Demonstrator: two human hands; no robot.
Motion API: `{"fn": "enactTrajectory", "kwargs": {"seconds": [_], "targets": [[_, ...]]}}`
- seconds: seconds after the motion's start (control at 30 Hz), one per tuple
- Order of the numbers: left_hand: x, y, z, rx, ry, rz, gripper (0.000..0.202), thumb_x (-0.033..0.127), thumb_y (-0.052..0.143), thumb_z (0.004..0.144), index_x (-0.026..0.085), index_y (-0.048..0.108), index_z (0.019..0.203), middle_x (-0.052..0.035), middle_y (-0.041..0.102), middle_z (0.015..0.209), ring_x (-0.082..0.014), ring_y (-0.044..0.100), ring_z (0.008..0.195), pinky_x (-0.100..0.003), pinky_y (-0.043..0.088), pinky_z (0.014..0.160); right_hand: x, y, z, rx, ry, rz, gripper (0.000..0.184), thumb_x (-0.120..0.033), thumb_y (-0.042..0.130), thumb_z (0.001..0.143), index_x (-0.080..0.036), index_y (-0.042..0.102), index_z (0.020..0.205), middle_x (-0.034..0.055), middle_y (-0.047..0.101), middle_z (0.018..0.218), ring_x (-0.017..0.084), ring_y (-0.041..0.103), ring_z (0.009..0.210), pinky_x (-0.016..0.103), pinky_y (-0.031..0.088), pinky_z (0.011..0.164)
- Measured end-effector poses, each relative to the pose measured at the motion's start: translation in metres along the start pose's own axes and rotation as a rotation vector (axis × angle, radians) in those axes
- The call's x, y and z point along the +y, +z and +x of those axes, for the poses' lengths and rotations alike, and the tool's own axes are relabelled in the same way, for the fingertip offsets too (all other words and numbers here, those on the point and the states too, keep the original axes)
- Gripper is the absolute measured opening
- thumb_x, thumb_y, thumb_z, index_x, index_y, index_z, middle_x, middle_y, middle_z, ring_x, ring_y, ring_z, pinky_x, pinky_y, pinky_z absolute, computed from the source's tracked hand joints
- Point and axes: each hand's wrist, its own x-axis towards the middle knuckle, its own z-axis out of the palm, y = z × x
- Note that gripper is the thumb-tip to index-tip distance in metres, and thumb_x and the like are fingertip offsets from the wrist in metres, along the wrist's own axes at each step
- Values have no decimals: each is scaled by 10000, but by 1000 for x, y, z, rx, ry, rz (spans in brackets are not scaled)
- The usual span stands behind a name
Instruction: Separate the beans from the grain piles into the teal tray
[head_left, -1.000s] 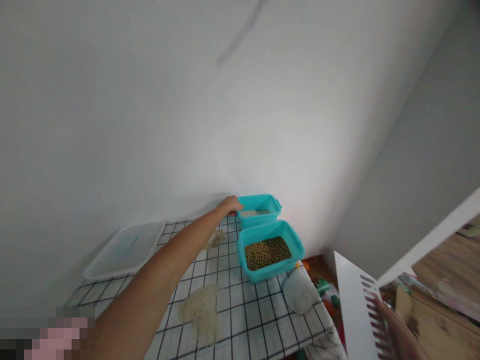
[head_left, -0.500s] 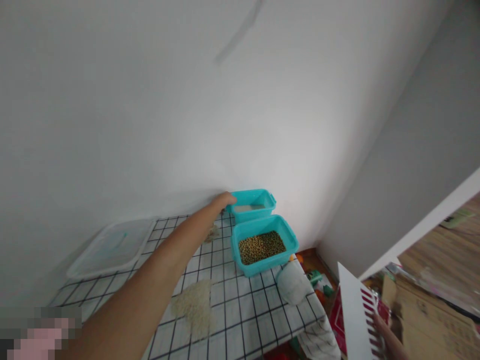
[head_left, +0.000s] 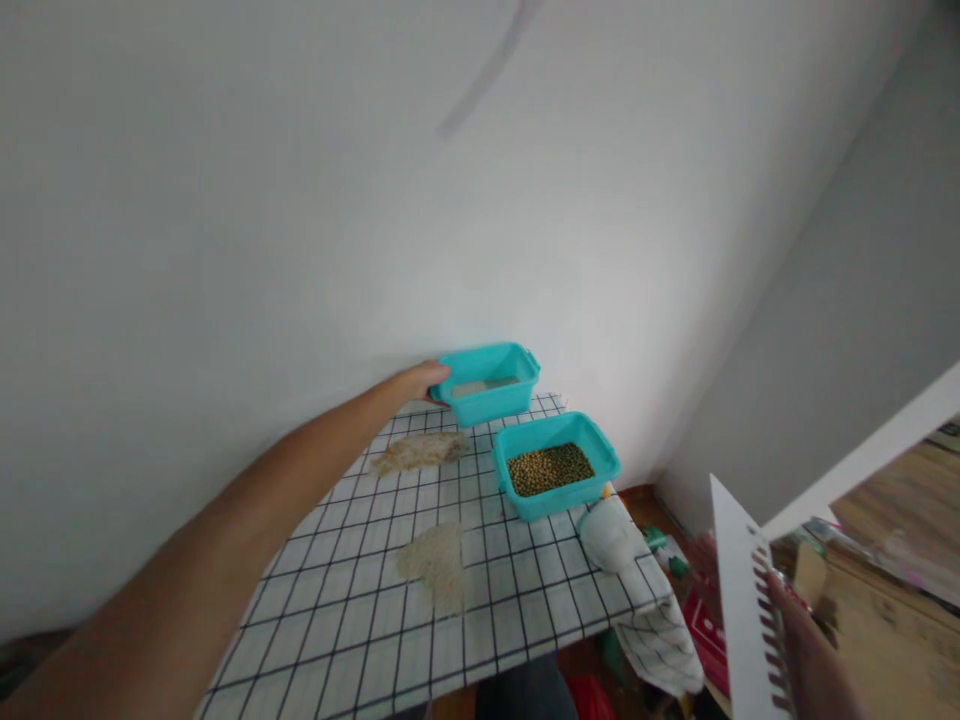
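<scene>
At the far edge of the table my left hand (head_left: pixel 424 378) grips a teal plastic container (head_left: pixel 491 405) by its left end. Pale material lies in its bottom; whether its base touches the cloth I cannot tell. In front of it stands another teal container (head_left: pixel 541 508), holding small round yellow and green beans (head_left: pixel 551 468). Low at the right, my right hand (head_left: pixel 796 625) is closed on a white sheet with a toothed edge (head_left: pixel 739 600). A brownish-white heap (head_left: pixel 420 452) and a heap of pale grains like rice (head_left: pixel 441 568) lie on the cloth.
A black-and-white checked cloth (head_left: pixel 352 600) covers the table, which stands against a white wall (head_left: pixel 300 200). A rounded white object (head_left: pixel 609 535) sits near the right edge. On the floor at right are red packaging (head_left: pixel 705 640) and cardboard (head_left: pixel 892 640).
My left hand has moved the rear teal container left and away from the bean container, opening a gap. The view has shifted, showing more of the brownish heap; the clear lid has left view.
</scene>
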Motion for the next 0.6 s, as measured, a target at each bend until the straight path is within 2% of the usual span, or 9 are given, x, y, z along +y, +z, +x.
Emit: {"fn": "enactTrajectory", "kwargs": {"seconds": [0.1,0.17,0.2,0.27,0.37,0.43,0.5,0.6], "targets": [[-17,-42,-33,54,-31,-14,264,271,547,901,123,616,1108,-91,718,888,-181,657,686,-341,573,622,-2,37,-14,-126,-113,17,476,-512,635,766,-343,680,1208,47,732,1121,324,642,1121,483,548,924],[-33,-66,-72,67,-38,-28,247,241,567,851,136,638,1063,-97,742,847,-204,672,696,-321,569,598,2,72,-26,-230,-101,34,479,-504,620,794,-339,663,1241,40,677,1244,318,573,1224,499,491,1010],[-41,-75,-95,63,-50,-35,238,232,582,824,145,650,1035,-98,753,844,-218,684,719,-316,571,597,6,92,-32,-324,-92,69,471,-494,609,815,-347,646,1262,32,635,1311,313,530,1273,511,450,1051],[-56,-86,-144,40,-93,-54,227,228,608,775,158,670,982,-101,771,841,-243,705,743,-323,580,603,23,131,-44,-472,-70,151,442,-507,570,862,-374,622,1281,11,577,1384,290,474,1328,535,386,1098],[-79,-86,-213,-29,-170,-108,235,277,632,745,179,703,946,-107,791,916,-287,730,832,-371,606,674,65,180,-58,-643,23,319,395,-535,503,916,-383,625,1259,3,534,1433,262,415,1374,575,340,1110],[-96,-79,-251,-47,-225,-141,233,301,637,739,170,707,918,-129,791,916,-313,732,881,-391,612,698,98,199,-67,-709,144,393,367,-548,515,913,-377,660,1203,5,554,1415,271,439,1356,596,326,1106],[-117,-68,-281,-42,-272,-209,253,297,641,724,188,699,944,-119,793,930,-315,733,900,-393,616,702,128,204,-79,-721,273,414,283,-535,562,895,-371,723,1059,-2,657,1286,272,523,1282,594,345,1091],[-147,-46,-315,-53,-303,-316,254,250,610,731,198,685,968,-92,792,936,-290,737,898,-385,613,742,157,193,-96,-665,391,387,217,-518,645,844,-364,747,958,-23,738,1112,256,610,1175,557,404,1062]]}}
